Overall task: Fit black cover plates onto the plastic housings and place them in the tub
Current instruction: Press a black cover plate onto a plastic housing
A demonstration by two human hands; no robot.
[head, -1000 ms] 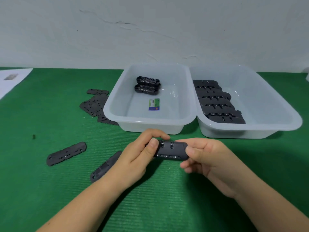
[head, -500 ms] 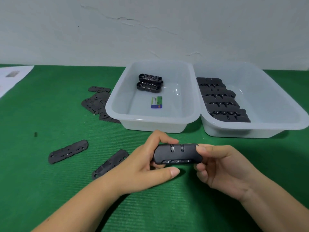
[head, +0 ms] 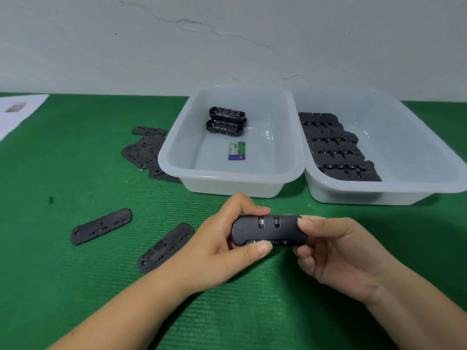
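A black plastic housing (head: 269, 229) with small number dials along its near edge hangs just above the green mat. My left hand (head: 225, 242) grips its left end, thumb under, fingers over the top. My right hand (head: 336, 251) pinches its right end. Two loose black cover plates (head: 101, 226) (head: 165, 247) lie flat on the mat left of my hands. The left white tub (head: 232, 178) holds two finished housings (head: 226, 121) at its far side. The right white tub (head: 379, 190) holds a row of several housings (head: 336, 147).
A heap of more cover plates (head: 142, 152) lies left of the left tub. A small green and blue card (head: 237, 150) sits on that tub's floor. White paper (head: 17, 112) lies at the far left. A wall stands right behind the tubs.
The housing has turned in my hands so its smooth top faces up and its dials show. My left thumb has moved under its near edge. Both hands have kept hold of it.
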